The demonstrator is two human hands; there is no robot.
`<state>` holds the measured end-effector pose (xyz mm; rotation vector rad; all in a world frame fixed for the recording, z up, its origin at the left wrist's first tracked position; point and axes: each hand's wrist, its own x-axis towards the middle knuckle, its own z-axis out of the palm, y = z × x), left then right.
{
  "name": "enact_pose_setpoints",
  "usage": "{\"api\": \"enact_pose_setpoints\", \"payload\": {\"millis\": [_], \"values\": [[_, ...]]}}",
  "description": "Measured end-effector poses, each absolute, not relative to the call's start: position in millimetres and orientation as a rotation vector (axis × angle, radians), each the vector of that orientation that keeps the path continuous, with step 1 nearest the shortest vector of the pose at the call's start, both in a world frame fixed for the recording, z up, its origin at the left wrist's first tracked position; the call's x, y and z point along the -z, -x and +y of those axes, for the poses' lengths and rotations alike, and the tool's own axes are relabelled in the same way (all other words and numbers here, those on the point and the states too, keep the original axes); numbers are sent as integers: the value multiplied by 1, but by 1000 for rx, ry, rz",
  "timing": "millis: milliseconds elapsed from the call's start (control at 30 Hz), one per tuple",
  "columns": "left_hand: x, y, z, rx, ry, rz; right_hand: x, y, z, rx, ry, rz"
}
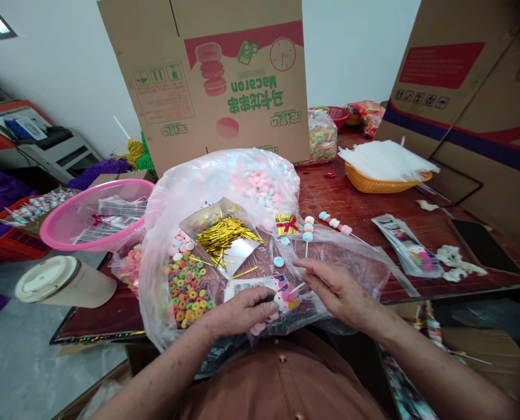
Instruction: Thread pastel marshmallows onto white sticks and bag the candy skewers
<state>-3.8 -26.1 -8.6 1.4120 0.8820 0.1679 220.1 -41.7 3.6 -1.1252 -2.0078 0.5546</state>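
My left hand (pixel 254 306) is closed on a small clear bag printed with a unicorn (pixel 286 296), low in front of me. Pink candy shows beneath its fingers. From the bag a white stick (pixel 297 287) runs to my right hand (pixel 336 291), whose fingers appear to pinch its end. Just beyond the right fingertips lies a marshmallow skewer (pixel 308 228) on a stick, with a second skewer (pixel 335 223) behind it. A loose blue marshmallow (pixel 278 262) lies between the hands. Gold twist ties (pixel 224 236) are heaped in an opened packet, near colourful candy rings (pixel 187 291).
A large clear bag of marshmallows (pixel 264 181) spreads over the table. Left stand a pink basket (pixel 49 227) and lidded cup (pixel 80 283). Right are white sticks (pixel 388 160) in a yellow basket (pixel 369 182), printed bags (pixel 408 245) and a phone (pixel 485 245). Cardboard boxes (pixel 224 134) rise behind.
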Motion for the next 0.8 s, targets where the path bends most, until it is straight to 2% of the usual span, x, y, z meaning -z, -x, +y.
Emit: {"api": "enact_pose_setpoints", "payload": {"millis": [233, 467, 800], "values": [[13, -19, -31, -462, -895, 1102, -7, -213, -35, -608, 1115, -2032], [14, -32, -30, -776, -1017, 1068, 4, -193, -33, -518, 940, -2188], [21, -25, -29, -911, -1447, 1303, 43, -165, -49, -1563, 1139, -1338]]}}
